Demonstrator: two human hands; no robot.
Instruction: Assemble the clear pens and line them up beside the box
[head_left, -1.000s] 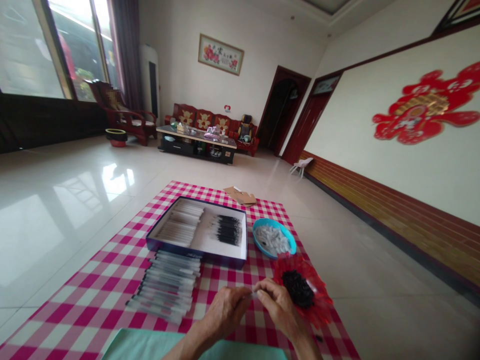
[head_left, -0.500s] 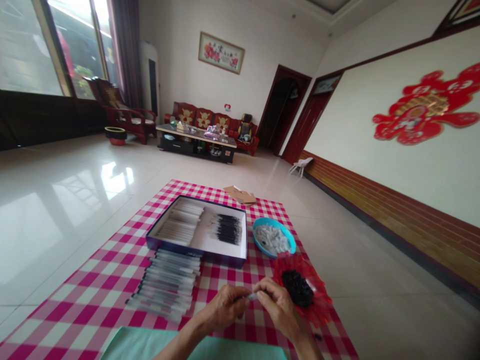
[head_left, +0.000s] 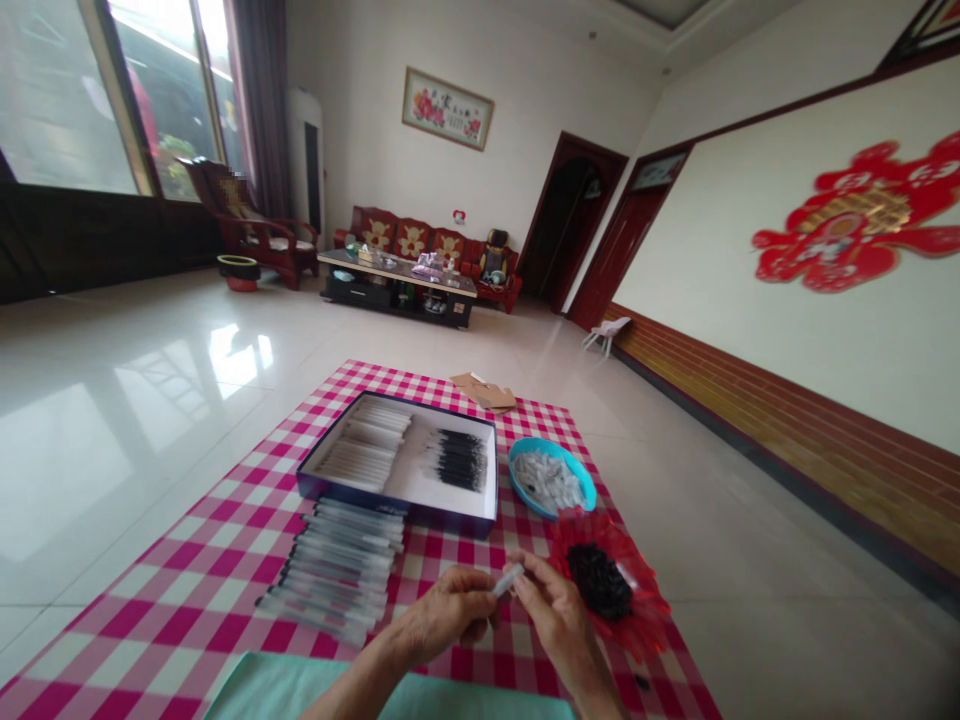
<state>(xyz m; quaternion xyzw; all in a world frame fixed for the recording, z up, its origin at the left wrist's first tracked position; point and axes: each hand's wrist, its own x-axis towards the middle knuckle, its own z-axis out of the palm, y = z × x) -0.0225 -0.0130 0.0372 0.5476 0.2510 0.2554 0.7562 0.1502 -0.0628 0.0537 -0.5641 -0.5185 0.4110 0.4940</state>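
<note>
A short translucent whitish pen cap (head_left: 508, 579) is tilted up between my two hands above the tablecloth. My left hand (head_left: 450, 612) pinches its lower end between thumb and fingers. At the upper end, the thumb and forefinger of my right hand (head_left: 553, 610) close around it. Just right of that hand is a red, petal-edged dish (head_left: 651, 600) heaped with small black parts (head_left: 600, 582). Behind it, a blue bowl (head_left: 589, 482) contains many translucent caps (head_left: 551, 480). Assembled-looking clear pens (head_left: 337, 568) lie in a stack to the left of my hands.
A shallow dark-blue box (head_left: 450, 524) holds clear tubes (head_left: 364, 445) and thin black-tipped rods (head_left: 459, 460). Flattened cardboard (head_left: 484, 391) lies at the checked tablecloth's (head_left: 180, 560) far edge. A mint-green cloth (head_left: 262, 685) is in front of me. One black piece (head_left: 642, 682) lies near the right edge.
The pen cap has turned more upright and shows more of its length between my fingers. My right hand has shifted slightly, and the whole view has moved a little.
</note>
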